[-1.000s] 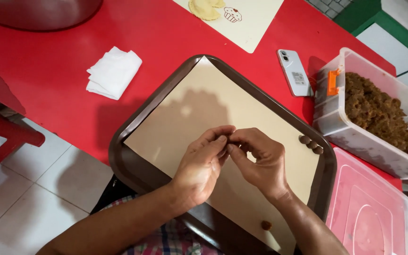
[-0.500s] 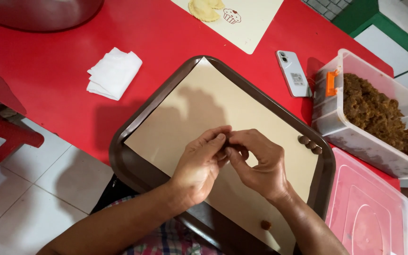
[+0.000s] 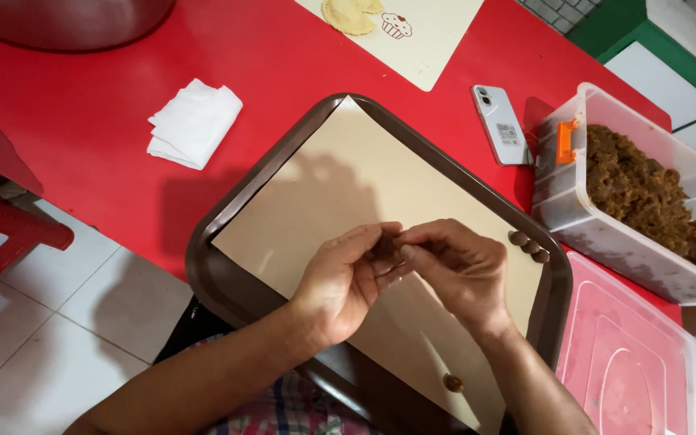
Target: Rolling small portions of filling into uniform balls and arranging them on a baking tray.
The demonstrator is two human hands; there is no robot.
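My left hand (image 3: pixel 346 282) and my right hand (image 3: pixel 462 270) meet over a brown tray (image 3: pixel 227 282) lined with tan paper (image 3: pixel 348 185). Between their fingertips they pinch a small lump of brown filling (image 3: pixel 385 244), mostly hidden by the fingers. Small brown balls (image 3: pixel 528 244) lie in a row at the tray's right edge, just beyond my right hand. One more ball (image 3: pixel 453 383) sits on the paper near the tray's near edge.
A clear plastic tub of brown filling (image 3: pixel 646 193) stands at the right on the red table (image 3: pixel 82 113), its pink lid (image 3: pixel 630 362) beside the tray. A white phone (image 3: pixel 501 125), folded white napkins (image 3: pixel 193 122), a cream mat with dough (image 3: pixel 412 32) and a metal bowl (image 3: pixel 66 20) lie farther off.
Both hands stay together over the tray. The fingers have shifted slightly around the lump, working it between the tips.
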